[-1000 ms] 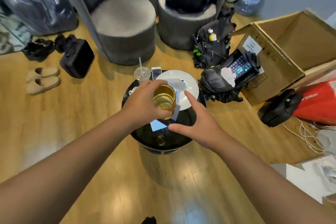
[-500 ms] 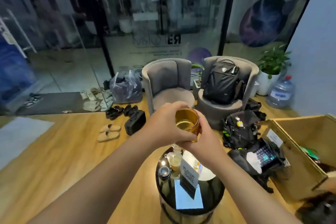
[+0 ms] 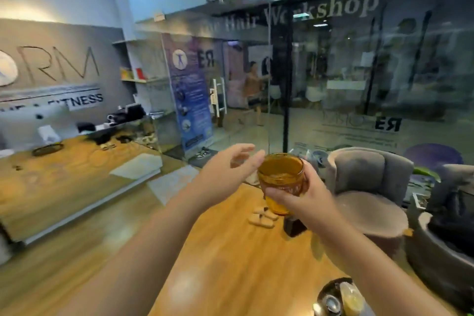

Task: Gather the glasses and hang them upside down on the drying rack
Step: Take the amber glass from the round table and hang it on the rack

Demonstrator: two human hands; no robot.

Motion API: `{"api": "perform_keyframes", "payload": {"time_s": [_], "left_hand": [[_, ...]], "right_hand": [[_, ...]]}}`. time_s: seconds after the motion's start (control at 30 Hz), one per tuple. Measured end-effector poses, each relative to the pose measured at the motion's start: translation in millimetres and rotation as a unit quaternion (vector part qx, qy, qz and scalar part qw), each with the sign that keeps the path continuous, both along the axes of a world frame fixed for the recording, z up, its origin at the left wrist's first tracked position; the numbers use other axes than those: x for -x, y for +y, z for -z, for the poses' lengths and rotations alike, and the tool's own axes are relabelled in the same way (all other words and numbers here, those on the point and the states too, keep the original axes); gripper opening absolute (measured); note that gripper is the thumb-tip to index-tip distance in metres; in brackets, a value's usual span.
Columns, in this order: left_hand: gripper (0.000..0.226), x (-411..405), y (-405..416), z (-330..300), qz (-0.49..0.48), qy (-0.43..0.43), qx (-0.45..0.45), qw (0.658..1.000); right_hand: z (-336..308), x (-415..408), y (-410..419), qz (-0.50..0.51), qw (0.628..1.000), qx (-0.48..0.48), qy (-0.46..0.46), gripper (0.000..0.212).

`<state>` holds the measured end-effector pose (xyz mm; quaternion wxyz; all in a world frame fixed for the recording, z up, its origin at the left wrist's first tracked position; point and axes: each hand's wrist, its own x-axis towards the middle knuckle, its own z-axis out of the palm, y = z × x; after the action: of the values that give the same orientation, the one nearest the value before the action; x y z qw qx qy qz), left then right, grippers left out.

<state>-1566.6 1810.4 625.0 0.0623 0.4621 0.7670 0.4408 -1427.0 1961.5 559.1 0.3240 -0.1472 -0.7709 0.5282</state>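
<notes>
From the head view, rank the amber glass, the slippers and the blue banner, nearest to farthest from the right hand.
1. Amber glass, held in the right hand.
2. Slippers, on the floor just below-left.
3. Blue banner, far off by the glass wall.

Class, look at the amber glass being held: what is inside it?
The amber glass, upright in the right hand, shows amber glare inside; whether it holds liquid is unclear. Fingers cover its lower wall. The left hand is open beside it.
</notes>
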Motion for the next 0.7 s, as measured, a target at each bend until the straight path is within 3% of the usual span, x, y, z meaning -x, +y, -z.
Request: {"api": "perform_keyframes", "payload": {"time_s": [0.13,0.37,0.53,0.7], "left_hand": [[0.037,31.0,-127.0,-12.1,-0.129,0.001,-0.039,0.991],[0.041,35.1,-387.2,-16.8,-0.318,0.016,-0.037,0.947],[0.04,-5.9,-577.5,-8.5,-0.452,0.028,-0.03,0.891],[0.044,-71.9,-741.0,-0.8,-0.579,0.03,-0.026,0.814]], "right_hand": [[-27.0,59.7,-84.9,-0.104,0.994,-0.013,0.014,0.063],[-45.2,145.4,-304.9,-0.308,0.951,-0.016,0.009,0.075],[-36.9,159.3,-499.5,-0.45,0.893,0.004,-0.008,0.079],[-25.7,143.5,-680.0,-0.565,0.824,0.014,-0.025,0.071]]}}
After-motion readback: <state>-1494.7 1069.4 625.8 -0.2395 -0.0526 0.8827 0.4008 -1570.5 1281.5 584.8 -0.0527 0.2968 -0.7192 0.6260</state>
